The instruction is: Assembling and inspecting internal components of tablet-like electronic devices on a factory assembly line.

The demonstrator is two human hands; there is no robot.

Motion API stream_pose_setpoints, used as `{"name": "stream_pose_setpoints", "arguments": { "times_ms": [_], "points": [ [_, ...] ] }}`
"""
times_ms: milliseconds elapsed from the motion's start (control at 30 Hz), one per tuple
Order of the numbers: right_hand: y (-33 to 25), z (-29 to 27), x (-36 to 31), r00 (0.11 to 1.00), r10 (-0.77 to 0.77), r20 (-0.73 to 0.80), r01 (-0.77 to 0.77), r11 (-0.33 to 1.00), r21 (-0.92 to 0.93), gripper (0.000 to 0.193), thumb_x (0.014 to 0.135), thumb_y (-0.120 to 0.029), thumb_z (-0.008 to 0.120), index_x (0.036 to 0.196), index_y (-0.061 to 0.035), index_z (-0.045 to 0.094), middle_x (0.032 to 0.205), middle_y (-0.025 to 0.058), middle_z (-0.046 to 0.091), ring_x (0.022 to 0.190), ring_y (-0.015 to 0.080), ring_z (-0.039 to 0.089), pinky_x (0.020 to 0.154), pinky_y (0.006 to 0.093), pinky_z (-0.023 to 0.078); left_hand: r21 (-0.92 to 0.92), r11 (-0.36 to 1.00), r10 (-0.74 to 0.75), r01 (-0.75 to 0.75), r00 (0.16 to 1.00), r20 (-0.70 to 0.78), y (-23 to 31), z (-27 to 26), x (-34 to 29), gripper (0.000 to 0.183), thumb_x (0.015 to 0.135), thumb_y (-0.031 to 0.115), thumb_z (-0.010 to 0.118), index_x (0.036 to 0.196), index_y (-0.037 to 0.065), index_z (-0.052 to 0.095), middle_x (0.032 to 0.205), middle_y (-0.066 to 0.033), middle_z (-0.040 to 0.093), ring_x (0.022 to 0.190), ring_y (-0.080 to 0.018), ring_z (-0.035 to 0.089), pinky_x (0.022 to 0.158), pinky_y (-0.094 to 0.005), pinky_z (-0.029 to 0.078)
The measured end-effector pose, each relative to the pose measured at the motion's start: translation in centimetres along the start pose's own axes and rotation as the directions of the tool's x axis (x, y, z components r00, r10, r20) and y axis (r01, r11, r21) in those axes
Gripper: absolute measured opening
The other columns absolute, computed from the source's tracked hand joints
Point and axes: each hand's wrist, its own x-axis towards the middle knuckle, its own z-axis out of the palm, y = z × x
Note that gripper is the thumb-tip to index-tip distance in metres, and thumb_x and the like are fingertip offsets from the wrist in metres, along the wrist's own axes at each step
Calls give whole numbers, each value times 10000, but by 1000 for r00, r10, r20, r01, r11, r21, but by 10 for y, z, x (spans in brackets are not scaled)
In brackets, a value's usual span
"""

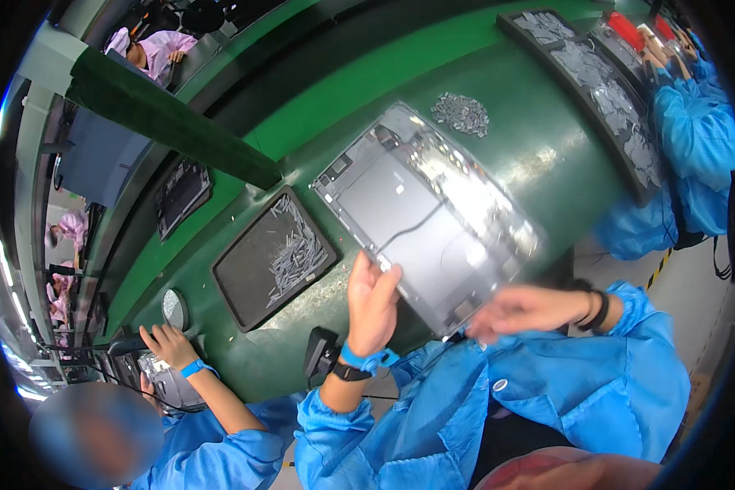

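Note:
A flat grey device housing point(416, 233) with small parts along its edges and a dark cable across its middle lies tilted before me. Its right side is smeared by bright glare. My left hand point(373, 302) grips the near left edge, thumb on top, other fingers partly hidden. At the near right corner, my right hand point(518, 310) is blurred, its fingertips close to or touching the housing; what they do there cannot be made out.
Left of the housing sits a black tray point(245, 273) of thin grey strips. A heap of small grey pieces point(461, 113) lies beyond it. A long dark tray point(588, 86) of grey parts stands far right. A co-worker's hand point(170, 347) works at left, near a round container point(174, 309).

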Motion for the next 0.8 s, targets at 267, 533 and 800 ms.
{"name": "stream_pose_setpoints", "arguments": {
  "times_ms": [267, 533, 800],
  "points": [
    [-94, -44, 31, 749, -659, 70, 58, -41, -998, 251, 757, -51, 666, 1003, -15, 632, 942, 120, 654, 852, 296, 626, 770, 377, 512, 131, 968, -224, 214, 973, 63, -16, -40, -40, 509, 892, -1, 527, 1372, -7, 357, 1242, -97, 558, 1083, -139, 556, 850, -261, 453],
    [-86, -83, 109, 797, -565, 211, -165, -540, -826, 242, 722, -109, 614, 927, 19, 621, 952, 85, 647, 867, 194, 612, 698, 308, 469, 789, 523, -410, 322, 907, -98, 28, -31, -32, 295, 922, 129, 570, 1191, 14, 530, 909, -128, 679, 831, -209, 672, 648, -326, 497],
    [-62, -57, 62, 688, -679, 255, -120, -453, -883, 265, 721, -128, 621, 938, 25, 644, 955, 104, 654, 923, 210, 620, 717, 298, 478, 864, -298, 262, -405, 836, 483, 45, 7, 52, 287, 775, 90, 672, 1055, 48, 625, 998, -153, 622, 984, -320, 592, 799, -411, 473]
  ]
}}
